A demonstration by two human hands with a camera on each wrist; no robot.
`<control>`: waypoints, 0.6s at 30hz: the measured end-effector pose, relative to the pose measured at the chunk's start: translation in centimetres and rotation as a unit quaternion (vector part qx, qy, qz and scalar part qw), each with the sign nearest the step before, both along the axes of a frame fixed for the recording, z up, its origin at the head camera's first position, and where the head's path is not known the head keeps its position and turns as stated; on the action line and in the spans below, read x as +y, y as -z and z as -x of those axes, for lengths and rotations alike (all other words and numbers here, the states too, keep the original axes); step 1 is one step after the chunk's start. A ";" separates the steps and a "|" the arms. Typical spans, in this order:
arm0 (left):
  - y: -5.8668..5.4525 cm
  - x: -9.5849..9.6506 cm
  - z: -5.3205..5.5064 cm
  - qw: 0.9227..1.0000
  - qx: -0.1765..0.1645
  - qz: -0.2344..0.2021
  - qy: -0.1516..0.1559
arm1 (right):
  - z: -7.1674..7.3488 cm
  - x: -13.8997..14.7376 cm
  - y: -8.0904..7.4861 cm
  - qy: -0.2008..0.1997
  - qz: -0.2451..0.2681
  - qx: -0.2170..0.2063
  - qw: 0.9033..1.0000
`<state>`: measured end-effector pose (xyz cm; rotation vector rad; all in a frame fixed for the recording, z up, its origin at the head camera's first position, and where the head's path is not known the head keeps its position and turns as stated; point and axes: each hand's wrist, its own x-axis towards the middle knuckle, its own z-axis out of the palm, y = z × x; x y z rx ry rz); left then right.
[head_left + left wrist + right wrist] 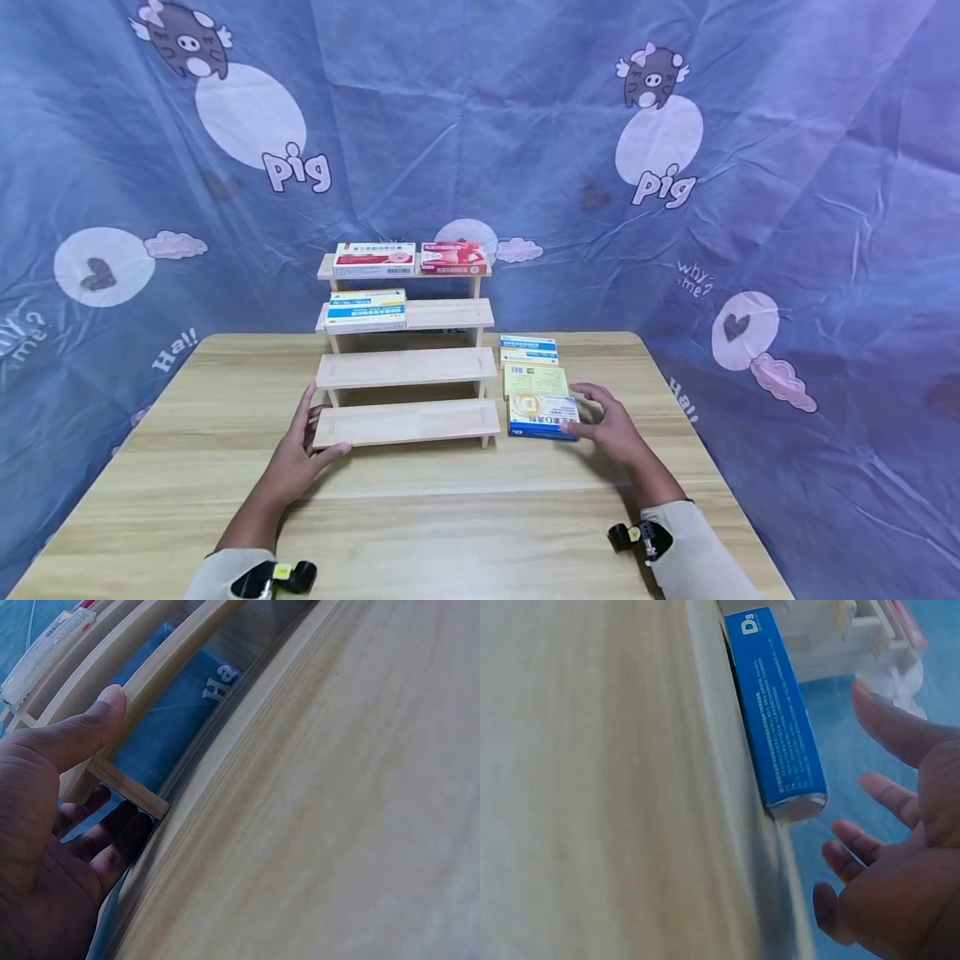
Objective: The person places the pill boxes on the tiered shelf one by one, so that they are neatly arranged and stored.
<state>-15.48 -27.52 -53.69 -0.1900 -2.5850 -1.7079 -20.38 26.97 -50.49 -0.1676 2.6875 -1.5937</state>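
A light wooden four-step rack (405, 423) stands on the table. My left hand (297, 461) holds the left end of its lowest step, the thumb at the front edge and the other fingers around the side; the left wrist view shows those fingers beside the step's leg (129, 786). To the right of the rack lies a blue-and-white medicine box (543, 408) marked with a D. My right hand (611, 427) is spread at that box's right side, thumb near its front corner. In the right wrist view its fingers are loosely extended beside the box's blue side (776, 712).
Behind the D box lie a yellow-green box (536, 379) and a white-and-blue box (528, 350). A white-and-red box (374, 260) and a red box (453, 258) sit on the top step, another white-and-blue box (366, 310) on the second. A blue curtain (465, 125) hangs behind.
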 end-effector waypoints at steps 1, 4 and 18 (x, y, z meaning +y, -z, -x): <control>0.0 0.0 0.0 1.000 -0.001 0.000 0.000 | 0.0 0.2 0.2 -0.005 0.008 -0.005 1.000; 0.0 0.0 0.1 1.000 -0.002 -0.003 -0.001 | 0.1 0.6 0.8 -0.025 0.042 -0.014 0.999; -0.4 0.1 0.0 1.000 0.010 -0.010 0.004 | 0.6 1.7 2.0 -0.040 0.051 -0.010 0.998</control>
